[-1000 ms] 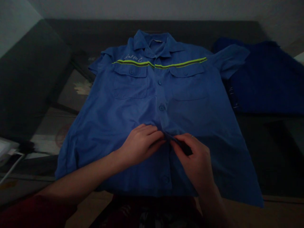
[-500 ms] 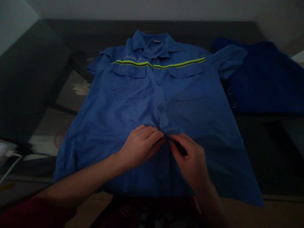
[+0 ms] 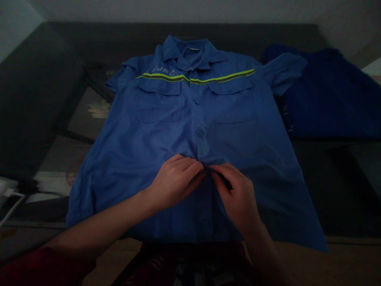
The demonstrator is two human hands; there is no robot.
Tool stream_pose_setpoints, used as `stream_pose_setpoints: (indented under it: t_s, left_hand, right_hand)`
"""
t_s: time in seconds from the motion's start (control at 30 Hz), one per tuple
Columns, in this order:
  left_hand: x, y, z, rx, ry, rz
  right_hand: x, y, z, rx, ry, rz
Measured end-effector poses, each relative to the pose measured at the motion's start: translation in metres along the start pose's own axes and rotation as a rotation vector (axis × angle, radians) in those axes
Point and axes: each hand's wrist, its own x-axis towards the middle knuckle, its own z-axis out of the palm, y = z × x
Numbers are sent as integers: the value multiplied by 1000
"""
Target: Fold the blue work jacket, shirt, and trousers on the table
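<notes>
Head view: I see the left hand (image 3: 178,176) and right hand (image 3: 235,190) close together at lower centre, both pinching the placket (image 3: 203,147) of the blue short-sleeved work shirt (image 3: 175,137) spread mid-frame. I judge it buttoning or unbuttoning; the next move calls for a steady pinch.

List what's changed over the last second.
The right hand has edged left, its fingertips closer to the left hand. Nothing was visibly taken up or let go: both hands still pinch the button placket of the blue short-sleeved work shirt. The shirt and the dark-blue garment alongside stay put.
</notes>
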Motion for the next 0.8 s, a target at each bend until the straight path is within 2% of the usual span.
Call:
stream_pose_setpoints:
  t_s: [0.23, 0.4, 0.8]
  left_hand:
    - [-1, 1, 1, 1, -28, -45]
    - [-2, 1, 2, -18, -27, -47]
    - [-2, 2, 1, -19, -32, -31]
  right_hand:
    - [0, 0, 0, -19, 40, 14]
    - [1, 0, -2, -39, 71, 81]
    - [1, -1, -1, 19, 28, 60]
